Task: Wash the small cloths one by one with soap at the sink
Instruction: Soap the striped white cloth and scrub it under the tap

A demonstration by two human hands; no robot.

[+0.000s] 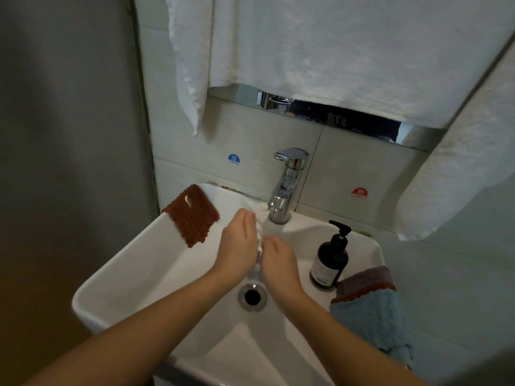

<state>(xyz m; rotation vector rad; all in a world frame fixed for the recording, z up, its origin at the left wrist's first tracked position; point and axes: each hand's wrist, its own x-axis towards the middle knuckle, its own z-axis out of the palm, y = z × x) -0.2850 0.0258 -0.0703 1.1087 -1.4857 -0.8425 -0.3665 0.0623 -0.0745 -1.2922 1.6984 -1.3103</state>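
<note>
Cloths waiting their turn lie nearest me: a blue cloth (370,321) draped over the sink (133,274) rim to the right of the drain (252,297), with a grey-and-rust cloth (365,280) on top of its far edge. Just beyond the drain I have my left hand (237,246) and right hand (278,260) pressed palm to palm around something small, white and foamy (259,243). I judge it to be the cloth in hand, lathered, though too little shows to be sure. Left fingers look fairly straight against it; right fingers curl around it.

To scrub well, I would keep the bundle low over the basin so foam drops toward the drain, rub one palm against the other, and turn the cloth so each face gets soap.

Right of the drain stands the dark pump bottle (330,260), close if more soap is needed. Beyond my hands is the tap (287,188); I cannot tell whether water runs. Left of the tap, a rust-red cloth (192,214) hangs over the rim.
</note>
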